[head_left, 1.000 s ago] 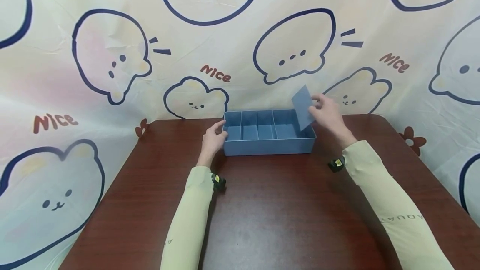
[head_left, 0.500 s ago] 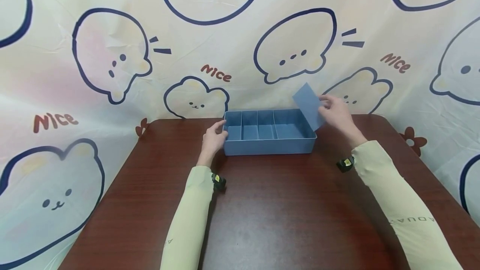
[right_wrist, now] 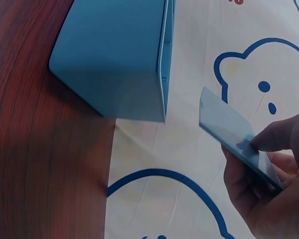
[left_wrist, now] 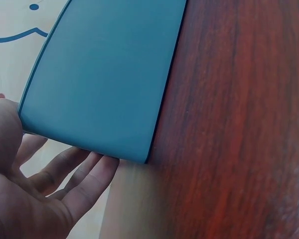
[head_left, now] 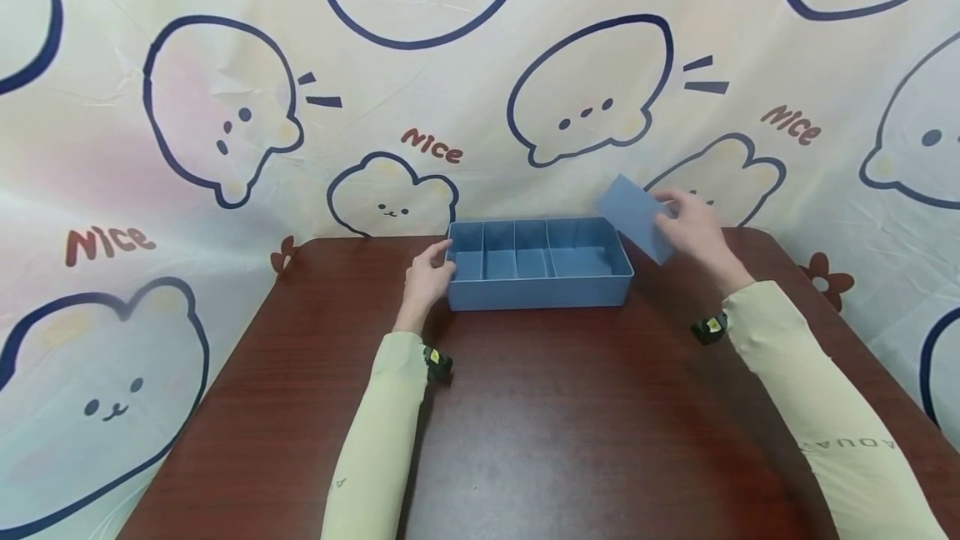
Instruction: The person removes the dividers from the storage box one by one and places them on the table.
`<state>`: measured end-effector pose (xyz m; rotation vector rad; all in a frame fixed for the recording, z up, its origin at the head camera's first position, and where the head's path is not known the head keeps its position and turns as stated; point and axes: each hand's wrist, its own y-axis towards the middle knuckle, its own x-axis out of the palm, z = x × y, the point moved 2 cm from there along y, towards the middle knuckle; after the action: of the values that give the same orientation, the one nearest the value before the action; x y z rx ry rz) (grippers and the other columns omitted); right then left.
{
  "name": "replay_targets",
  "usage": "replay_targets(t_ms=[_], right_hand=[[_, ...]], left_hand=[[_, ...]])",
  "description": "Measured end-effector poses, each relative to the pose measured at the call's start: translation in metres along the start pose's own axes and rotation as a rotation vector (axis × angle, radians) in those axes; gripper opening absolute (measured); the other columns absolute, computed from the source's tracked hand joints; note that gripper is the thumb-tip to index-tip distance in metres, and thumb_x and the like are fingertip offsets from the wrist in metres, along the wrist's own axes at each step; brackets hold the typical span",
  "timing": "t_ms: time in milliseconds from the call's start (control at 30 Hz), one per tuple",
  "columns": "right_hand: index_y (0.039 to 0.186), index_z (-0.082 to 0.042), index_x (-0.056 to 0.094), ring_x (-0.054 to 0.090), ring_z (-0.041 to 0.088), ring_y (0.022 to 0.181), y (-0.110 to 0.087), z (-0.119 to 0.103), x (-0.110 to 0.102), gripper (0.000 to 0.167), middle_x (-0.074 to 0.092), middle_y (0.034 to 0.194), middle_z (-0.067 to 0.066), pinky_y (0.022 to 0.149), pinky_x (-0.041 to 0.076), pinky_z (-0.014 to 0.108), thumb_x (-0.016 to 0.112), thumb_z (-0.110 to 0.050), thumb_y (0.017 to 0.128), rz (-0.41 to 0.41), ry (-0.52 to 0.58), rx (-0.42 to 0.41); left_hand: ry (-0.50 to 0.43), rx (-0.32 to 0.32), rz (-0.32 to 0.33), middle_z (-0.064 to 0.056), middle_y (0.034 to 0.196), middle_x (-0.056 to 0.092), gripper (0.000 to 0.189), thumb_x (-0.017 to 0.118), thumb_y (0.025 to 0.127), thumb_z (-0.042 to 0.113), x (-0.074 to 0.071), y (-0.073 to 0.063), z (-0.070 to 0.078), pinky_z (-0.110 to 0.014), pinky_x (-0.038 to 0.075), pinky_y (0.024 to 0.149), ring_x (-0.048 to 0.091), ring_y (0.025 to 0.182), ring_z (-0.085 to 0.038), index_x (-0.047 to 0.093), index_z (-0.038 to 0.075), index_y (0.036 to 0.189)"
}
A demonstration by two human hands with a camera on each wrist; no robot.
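Observation:
A long blue divided box [head_left: 536, 294] stands near the table's far edge, thin upright walls splitting it into compartments. At its left end, my left hand [head_left: 426, 283] holds the end wall; in the left wrist view the thumb is up at the rim and the fingertips [left_wrist: 107, 164] touch the end. Beyond the box's right end, my right hand [head_left: 693, 227] pinches a flat blue divider panel [head_left: 633, 213] between thumb and fingers. The panel is tilted and raised over the table's back right. In the right wrist view the divider panel [right_wrist: 224, 122] shows apart from the box [right_wrist: 109, 74].
The dark brown wooden table [head_left: 555, 423] stretches out in front of the box. A cartoon-printed cloth [head_left: 480, 107] hangs close behind the table's far edge and along both sides.
My right hand has drawn the divider panel rightward from over the box's right compartment to beyond its right end, tilting it further. My left hand and the box have stayed in place.

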<state>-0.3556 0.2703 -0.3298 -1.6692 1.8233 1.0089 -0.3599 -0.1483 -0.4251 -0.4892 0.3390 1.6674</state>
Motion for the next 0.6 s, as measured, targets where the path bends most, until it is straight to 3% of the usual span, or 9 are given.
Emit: replay_targets(t_ms=[333,600], right_hand=[[0.138,-0.002,0.050,0.054,0.046,0.111,-0.006,0.017,-0.010,0.043,0.051,0.135,0.031,0.089,0.046,0.060,0.046,-0.019,0.098,0.011,-0.028,-0.060],[0.134,0.000,0.053,0.057,0.046,0.108,-0.008,0.029,-0.015,0.043,0.055,0.130,0.032,0.085,0.047,0.058,0.048,-0.020,0.097,0.027,-0.079,-0.043]], left_hand=[[0.000,-0.005,-0.008,-0.011,0.138,0.055,0.048,0.052,0.097,0.027,0.000,-0.001,0.002,-0.037,0.052,0.080,0.059,0.100,-0.029,0.047,0.036,0.144],[-0.004,0.000,-0.005,-0.011,0.141,0.053,0.049,0.053,0.097,0.026,-0.001,-0.002,0.001,-0.038,0.053,0.080,0.060,0.100,-0.028,0.047,0.035,0.145]])
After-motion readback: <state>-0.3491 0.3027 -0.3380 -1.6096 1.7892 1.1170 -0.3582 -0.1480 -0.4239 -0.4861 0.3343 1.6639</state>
